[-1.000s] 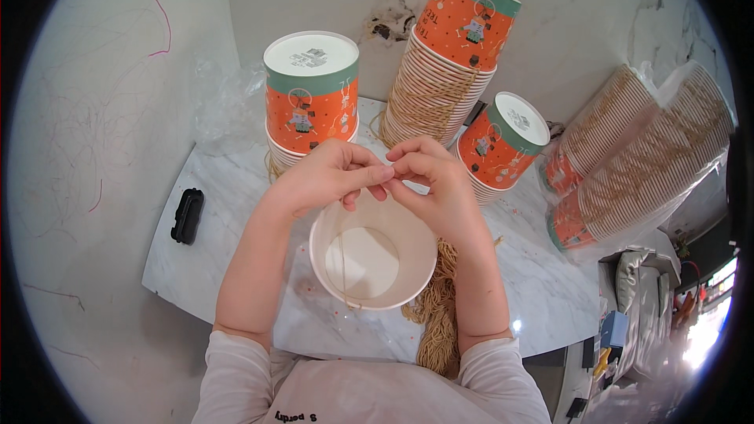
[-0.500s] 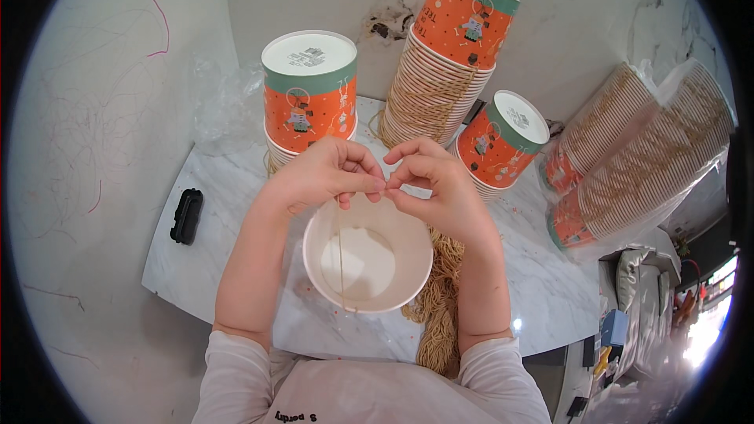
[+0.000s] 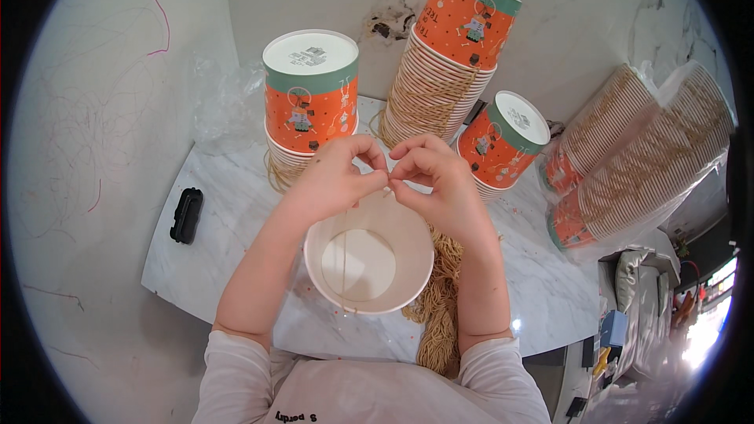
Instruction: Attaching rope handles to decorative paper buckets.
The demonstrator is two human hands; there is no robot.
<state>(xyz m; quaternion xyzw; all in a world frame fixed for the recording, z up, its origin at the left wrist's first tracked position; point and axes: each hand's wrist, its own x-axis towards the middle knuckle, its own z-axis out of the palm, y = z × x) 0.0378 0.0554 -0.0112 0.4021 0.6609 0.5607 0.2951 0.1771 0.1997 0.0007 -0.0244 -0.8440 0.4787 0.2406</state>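
A small black clip-like object is left lying far to the left of the open cup, out of the working space on the table. Above and left of the cup, a short stack of upturned orange cups is kept within reach. The left hand is held just over the cup's far rim, its fingers closed in a pinch on a thin tan string, which is let hang down into the cup, apparently so it can be worked at the rim. The cup itself sits upright at the near edge of the table, between the forearms. The right hand is brought against the left, its fingers likewise pinched on the same string, so both ends are controlled at one spot. A bundle of tan string is laid just right of the cup. A taller cup stack, a short stack and two bagged sleeves lie further right as stock.
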